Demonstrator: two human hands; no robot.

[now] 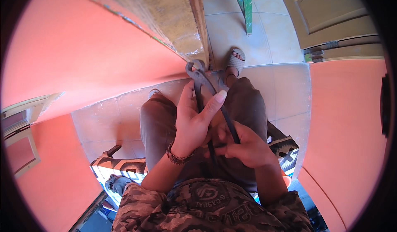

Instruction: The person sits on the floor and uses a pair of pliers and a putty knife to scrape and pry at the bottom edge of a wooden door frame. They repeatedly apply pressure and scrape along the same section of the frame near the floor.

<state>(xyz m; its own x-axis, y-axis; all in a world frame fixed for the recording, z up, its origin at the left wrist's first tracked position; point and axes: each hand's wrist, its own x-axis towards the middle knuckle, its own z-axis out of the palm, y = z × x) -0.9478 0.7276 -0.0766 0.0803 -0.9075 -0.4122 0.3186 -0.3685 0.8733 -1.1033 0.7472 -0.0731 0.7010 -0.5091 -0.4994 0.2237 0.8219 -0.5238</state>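
A pair of dark metal pincers [200, 78] points away from me above my lap, its curved jaws near the wooden door edge and its long handles spread apart. My left hand [191, 124] is closed around the handles below the pivot, with the thumb laid across toward the right handle. Lower down, my right hand [248, 147] grips the right handle, its fingers curled near the end. The left handle's lower end passes between my hands, partly hidden. A braided bracelet [178, 156] circles my left wrist.
A worn wooden door [165, 15] stands ahead, beside the pink wall [99, 52]. Green legs [247, 9] of some furniture rise from the tiled floor [281, 83]. A panelled wooden door [331, 9] is at the far right. I sit on a patterned seat [120, 166]; my sandalled foot [236, 60] is forward.
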